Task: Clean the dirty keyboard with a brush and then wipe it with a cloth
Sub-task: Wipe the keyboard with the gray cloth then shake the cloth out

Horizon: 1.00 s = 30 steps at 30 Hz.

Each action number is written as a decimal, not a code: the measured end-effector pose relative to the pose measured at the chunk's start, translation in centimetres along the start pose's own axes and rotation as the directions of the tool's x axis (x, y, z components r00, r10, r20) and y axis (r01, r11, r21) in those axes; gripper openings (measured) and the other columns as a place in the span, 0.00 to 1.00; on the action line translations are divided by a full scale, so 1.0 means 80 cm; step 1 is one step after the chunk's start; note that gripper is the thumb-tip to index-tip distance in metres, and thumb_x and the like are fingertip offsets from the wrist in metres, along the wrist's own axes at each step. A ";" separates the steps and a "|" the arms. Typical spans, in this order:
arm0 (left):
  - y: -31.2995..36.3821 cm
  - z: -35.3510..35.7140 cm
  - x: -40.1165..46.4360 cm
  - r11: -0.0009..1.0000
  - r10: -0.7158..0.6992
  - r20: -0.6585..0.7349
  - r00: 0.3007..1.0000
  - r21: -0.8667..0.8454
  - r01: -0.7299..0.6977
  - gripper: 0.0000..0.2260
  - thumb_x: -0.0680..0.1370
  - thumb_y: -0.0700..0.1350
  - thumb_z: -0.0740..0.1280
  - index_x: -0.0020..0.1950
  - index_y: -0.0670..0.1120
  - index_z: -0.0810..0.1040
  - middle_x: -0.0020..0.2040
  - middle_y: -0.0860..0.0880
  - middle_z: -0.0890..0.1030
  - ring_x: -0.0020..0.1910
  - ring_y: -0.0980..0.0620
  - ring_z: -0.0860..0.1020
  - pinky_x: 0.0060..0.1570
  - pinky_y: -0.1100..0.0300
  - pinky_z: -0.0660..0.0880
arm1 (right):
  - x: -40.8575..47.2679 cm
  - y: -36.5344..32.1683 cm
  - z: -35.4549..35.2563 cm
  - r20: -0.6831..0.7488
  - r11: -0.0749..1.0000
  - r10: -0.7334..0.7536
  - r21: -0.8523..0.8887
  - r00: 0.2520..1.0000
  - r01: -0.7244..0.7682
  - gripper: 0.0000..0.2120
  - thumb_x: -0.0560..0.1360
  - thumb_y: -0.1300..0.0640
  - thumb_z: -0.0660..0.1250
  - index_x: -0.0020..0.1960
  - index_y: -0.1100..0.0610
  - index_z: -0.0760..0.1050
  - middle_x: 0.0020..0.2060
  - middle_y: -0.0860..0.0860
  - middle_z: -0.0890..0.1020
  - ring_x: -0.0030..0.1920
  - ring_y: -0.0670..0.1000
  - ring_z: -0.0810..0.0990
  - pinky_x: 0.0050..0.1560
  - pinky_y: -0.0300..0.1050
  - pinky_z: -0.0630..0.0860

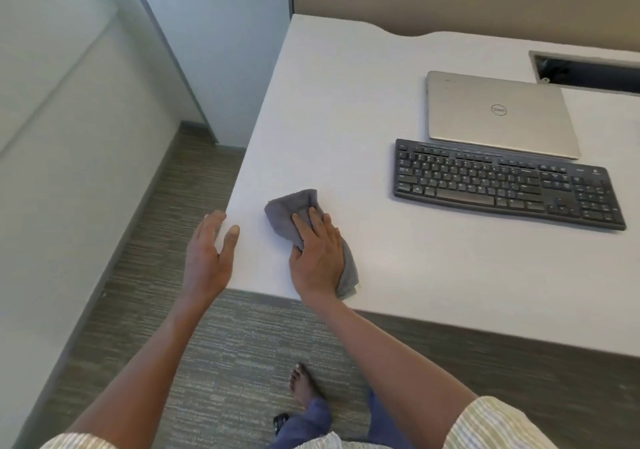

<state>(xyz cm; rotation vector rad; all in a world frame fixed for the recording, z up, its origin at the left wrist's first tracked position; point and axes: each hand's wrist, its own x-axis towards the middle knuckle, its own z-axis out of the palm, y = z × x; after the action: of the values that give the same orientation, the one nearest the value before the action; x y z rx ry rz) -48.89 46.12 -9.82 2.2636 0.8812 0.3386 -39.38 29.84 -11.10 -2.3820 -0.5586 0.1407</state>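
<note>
A black keyboard (pixel 505 183) lies on the white desk (pixel 398 258), to the right of both hands. A crumpled grey cloth (pixel 289 211) sits near the desk's front left corner. My right hand (pixel 317 258) lies flat on top of the cloth, fingers spread and pressing it to the desk. At the desk's left edge my left hand (pixel 209 251) is open, cupped with the palm facing right, and holds nothing. No brush is in view.
A closed silver laptop (pixel 498 112) lies just behind the keyboard. A dark cable slot (pixel 588 72) is cut into the desk at the back right. Grey partition walls stand to the left. Carpet and my bare foot (pixel 304 384) show below the desk.
</note>
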 end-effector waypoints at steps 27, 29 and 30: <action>-0.026 -0.028 0.007 0.985 -0.118 -0.092 0.989 -0.136 0.105 0.21 0.86 0.48 0.58 0.76 0.39 0.69 0.75 0.42 0.71 0.76 0.45 0.67 0.73 0.58 0.60 | 0.172 0.025 -0.075 -0.220 0.943 0.000 0.325 0.976 0.073 0.12 0.71 0.70 0.61 0.51 0.62 0.78 0.41 0.52 0.80 0.41 0.48 0.74 0.43 0.40 0.68; -0.028 -0.024 0.009 0.983 -0.119 -0.077 0.990 -0.153 0.106 0.23 0.86 0.49 0.57 0.78 0.39 0.66 0.77 0.43 0.68 0.78 0.48 0.64 0.74 0.64 0.57 | 0.218 0.057 -0.087 -0.260 0.976 0.010 0.212 0.965 0.047 0.08 0.73 0.65 0.60 0.50 0.63 0.75 0.41 0.57 0.78 0.41 0.53 0.73 0.42 0.44 0.65; -0.029 -0.022 0.010 0.980 -0.118 -0.070 0.991 -0.167 0.105 0.23 0.86 0.49 0.57 0.79 0.40 0.65 0.78 0.44 0.67 0.79 0.50 0.62 0.73 0.69 0.55 | 0.239 0.071 -0.086 -0.201 0.985 0.024 0.170 0.979 0.010 0.09 0.75 0.62 0.60 0.54 0.63 0.74 0.46 0.58 0.79 0.45 0.55 0.75 0.44 0.44 0.66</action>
<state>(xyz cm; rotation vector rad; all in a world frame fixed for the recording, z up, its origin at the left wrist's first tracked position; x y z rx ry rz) -50.25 48.78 -10.07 2.0539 0.9804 0.4365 -18.42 30.10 -8.55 -2.2000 -0.4238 -0.0501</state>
